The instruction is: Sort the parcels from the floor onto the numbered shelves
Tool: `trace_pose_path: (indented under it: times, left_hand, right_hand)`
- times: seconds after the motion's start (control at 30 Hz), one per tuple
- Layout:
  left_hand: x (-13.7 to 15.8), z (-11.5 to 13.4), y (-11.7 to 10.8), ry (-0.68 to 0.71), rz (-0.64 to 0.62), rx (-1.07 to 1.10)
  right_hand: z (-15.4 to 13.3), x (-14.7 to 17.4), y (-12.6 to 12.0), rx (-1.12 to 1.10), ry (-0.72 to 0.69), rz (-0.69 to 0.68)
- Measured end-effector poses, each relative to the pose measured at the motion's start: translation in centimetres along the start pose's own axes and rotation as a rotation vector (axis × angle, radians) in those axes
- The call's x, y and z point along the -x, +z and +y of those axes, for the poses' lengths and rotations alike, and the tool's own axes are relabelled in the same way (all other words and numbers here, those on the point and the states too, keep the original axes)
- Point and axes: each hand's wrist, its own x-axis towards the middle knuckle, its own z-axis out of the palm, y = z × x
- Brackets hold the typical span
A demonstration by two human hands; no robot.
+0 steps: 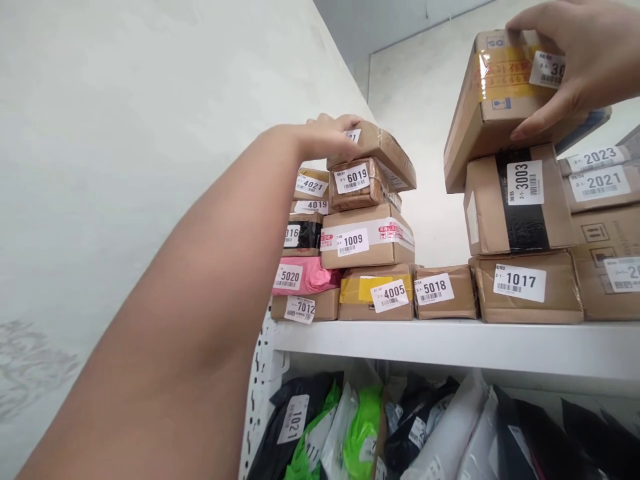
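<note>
My left hand (pixel 333 137) grips the near end of a flat cardboard box (pixel 387 147) whose label ends in 21. That box lies tilted on top of a brown box labelled 6019 (pixel 355 183). Up at the right, my right hand (pixel 585 67) is closed around the front end of a larger cardboard box (pixel 505 73) with yellow tape and a partly covered label. This larger box is over the box labelled 3003 (pixel 520 200); whether it rests on it or is held just above, I cannot tell. The rear of both held boxes is partly hidden.
Several labelled boxes, among them 1009 (pixel 367 233), 4005 (pixel 377 293), 5018 (pixel 445 293) and 1017 (pixel 530 287), stand on a white shelf (pixel 450 348). A pink parcel (pixel 313 273) sits at the left. Bagged parcels fill the lower shelf. A wall (pixel 175 80) rises close on the left.
</note>
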Motion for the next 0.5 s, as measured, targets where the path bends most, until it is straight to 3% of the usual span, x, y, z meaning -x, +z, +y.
trace_pose_path:
  times: [0.07,0.23,0.37,0.5]
  left_hand:
    - [0.6,0.7,0.4,-0.063,-0.039,0.046]
    - [1.5,2.1,1.5,-0.145,0.085,0.069]
    - [2.1,3.0,2.0,-0.211,0.113,0.115]
    - [2.4,3.9,2.1,-0.265,0.114,0.125]
  right_hand:
    - [0.1,-0.2,0.0,0.010,-0.022,-0.018]
    - [1.6,-0.8,0.7,-0.010,-0.155,-0.033]
    - [2.2,-0.1,0.9,-0.077,-0.293,0.032]
    - [0.8,0.4,-0.1,-0.065,-0.264,0.096]
